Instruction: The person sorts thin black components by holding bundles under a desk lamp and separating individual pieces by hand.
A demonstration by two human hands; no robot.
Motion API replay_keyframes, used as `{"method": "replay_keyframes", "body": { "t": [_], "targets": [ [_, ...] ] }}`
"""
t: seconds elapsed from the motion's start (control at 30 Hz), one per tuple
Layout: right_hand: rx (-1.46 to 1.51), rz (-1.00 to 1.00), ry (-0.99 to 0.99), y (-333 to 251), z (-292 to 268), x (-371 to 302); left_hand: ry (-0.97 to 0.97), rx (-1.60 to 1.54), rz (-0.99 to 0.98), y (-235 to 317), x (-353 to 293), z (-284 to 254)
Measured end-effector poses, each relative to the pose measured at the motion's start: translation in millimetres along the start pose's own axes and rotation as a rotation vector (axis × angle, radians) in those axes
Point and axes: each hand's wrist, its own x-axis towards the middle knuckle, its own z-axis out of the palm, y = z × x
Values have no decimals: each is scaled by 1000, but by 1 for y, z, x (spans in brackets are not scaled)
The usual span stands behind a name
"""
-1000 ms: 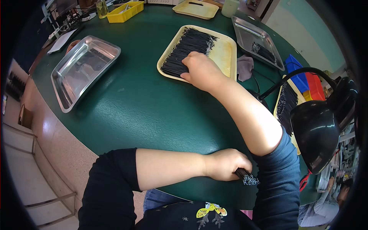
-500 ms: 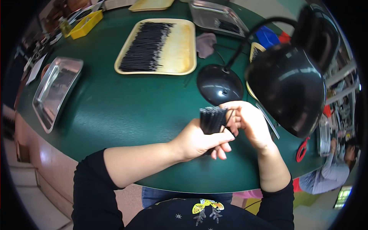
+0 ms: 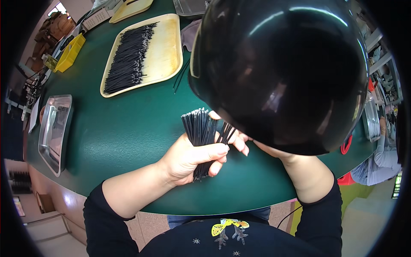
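The left hand (image 3: pixel 182 158) has its fingers clamped around a bundle of thin black wires (image 3: pixel 198 128), straight and stiff-looking, with silvery tips, above the smooth green tabletop (image 3: pixel 115 132). The right hand (image 3: pixel 239 140) is beside the bundle, partly hidden by the glossy, round black lamp (image 3: pixel 282 77), so I cannot tell whether its fingers grip some wires. The cream tray (image 3: pixel 165 62), with rounded corners, contains many similar wires (image 3: pixel 128 60). The shiny metal tray (image 3: pixel 55 132) stands at left.
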Motion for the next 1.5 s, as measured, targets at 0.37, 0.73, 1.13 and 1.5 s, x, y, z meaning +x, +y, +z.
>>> {"method": "replay_keyframes", "body": {
  "t": [0.37, 0.73, 1.13, 1.5],
  "targets": [
    [333, -86, 123, -5, 0, -2, -8, 153, 74, -1, 3, 5],
    [331, -152, 134, 0, 4, 6, -32, 144, 65, 2, -2, -4],
    [37, 79, -111, -3, 6, 2, 41, 153, 10, 2, -3, -3],
    [314, 34, 68, 9, 12, -2, 45, 250, 78, 0, -2, 4]
  ]
}}
